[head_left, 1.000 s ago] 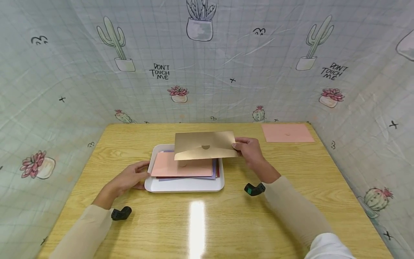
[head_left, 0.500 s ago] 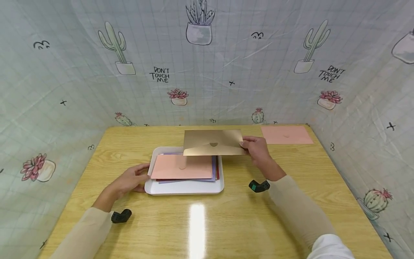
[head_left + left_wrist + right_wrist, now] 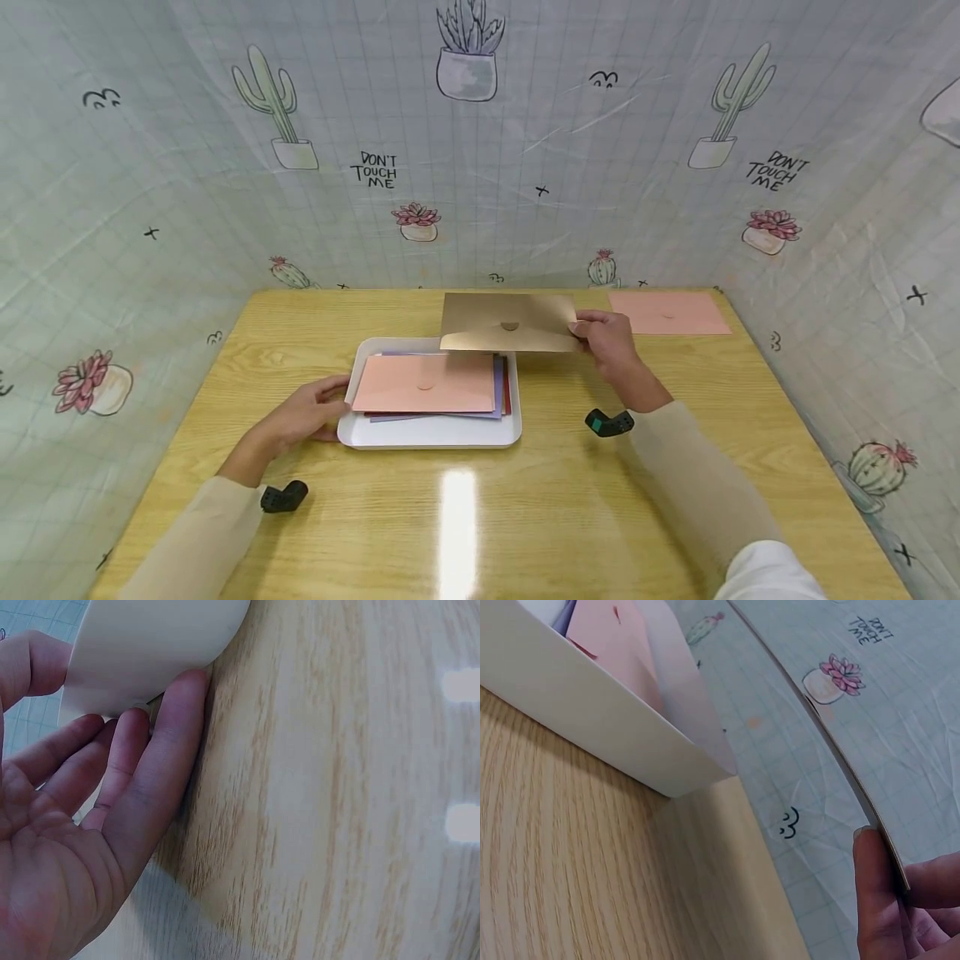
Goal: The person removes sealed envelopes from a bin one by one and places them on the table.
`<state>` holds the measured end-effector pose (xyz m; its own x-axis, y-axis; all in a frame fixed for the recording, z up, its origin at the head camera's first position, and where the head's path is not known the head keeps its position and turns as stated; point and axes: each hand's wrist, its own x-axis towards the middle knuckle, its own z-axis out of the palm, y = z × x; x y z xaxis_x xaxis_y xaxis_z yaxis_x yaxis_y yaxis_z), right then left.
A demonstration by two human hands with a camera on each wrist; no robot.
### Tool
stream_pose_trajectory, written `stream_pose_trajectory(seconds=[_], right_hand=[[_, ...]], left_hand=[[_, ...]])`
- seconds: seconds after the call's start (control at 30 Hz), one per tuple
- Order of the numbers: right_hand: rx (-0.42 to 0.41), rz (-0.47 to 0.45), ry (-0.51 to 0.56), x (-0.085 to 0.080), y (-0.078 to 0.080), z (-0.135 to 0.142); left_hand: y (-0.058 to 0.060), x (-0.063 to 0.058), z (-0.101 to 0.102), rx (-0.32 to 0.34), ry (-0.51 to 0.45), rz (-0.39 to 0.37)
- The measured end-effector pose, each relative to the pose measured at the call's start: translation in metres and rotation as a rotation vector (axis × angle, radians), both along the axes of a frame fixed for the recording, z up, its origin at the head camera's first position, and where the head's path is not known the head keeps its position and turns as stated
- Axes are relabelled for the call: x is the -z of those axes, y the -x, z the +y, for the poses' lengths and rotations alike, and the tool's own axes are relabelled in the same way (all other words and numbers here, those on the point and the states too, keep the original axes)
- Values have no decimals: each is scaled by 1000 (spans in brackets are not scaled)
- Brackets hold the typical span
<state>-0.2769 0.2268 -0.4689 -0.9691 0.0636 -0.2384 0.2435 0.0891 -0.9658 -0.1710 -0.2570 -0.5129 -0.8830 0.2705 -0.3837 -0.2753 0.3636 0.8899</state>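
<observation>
My right hand (image 3: 611, 342) pinches the right edge of a gold envelope (image 3: 517, 323) between thumb and fingers. The envelope is held above the table, just past the back right corner of a white tray (image 3: 435, 433). The right wrist view shows this envelope (image 3: 840, 757) nearly edge-on. Inside the tray a pink envelope (image 3: 423, 383) lies on top of purple (image 3: 498, 392) and dark red envelopes (image 3: 507, 387). My left hand (image 3: 300, 417) holds the tray's left end; in the left wrist view its thumb and fingertips touch the white wall (image 3: 150, 652).
Another pink envelope (image 3: 667, 312) lies flat at the table's back right corner. Printed cloth (image 3: 540, 233) hangs along the back and both sides of the wooden table (image 3: 540, 517). A black wrist device sits at each sleeve.
The right hand has carried the gold envelope to the right and backward, off most of the tray, baring the pink envelope. My left hand stays at the tray's left end.
</observation>
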Motion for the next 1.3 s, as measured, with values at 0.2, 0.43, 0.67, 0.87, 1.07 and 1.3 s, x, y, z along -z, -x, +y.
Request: stream_pose_trajectory(seconds=[0.2, 0.43, 0.67, 0.87, 1.07, 1.3], right_hand=[[2, -16, 7, -2, 4, 7], [31, -3, 9, 0, 5, 15], [54, -15, 18, 2, 4, 21], [73, -34, 8, 7, 5, 27], [109, -4, -2, 2, 13, 29], [181, -18, 44, 5, 18, 34]], left_hand=[[0, -1, 0, -1, -3, -4], [-3, 1, 2, -3, -21, -2], [-8, 5, 2, -5, -10, -8], [-12, 7, 1, -18, 2, -15], [-8, 0, 1, -28, 11, -2], [-6, -1, 0, -21, 9, -5]])
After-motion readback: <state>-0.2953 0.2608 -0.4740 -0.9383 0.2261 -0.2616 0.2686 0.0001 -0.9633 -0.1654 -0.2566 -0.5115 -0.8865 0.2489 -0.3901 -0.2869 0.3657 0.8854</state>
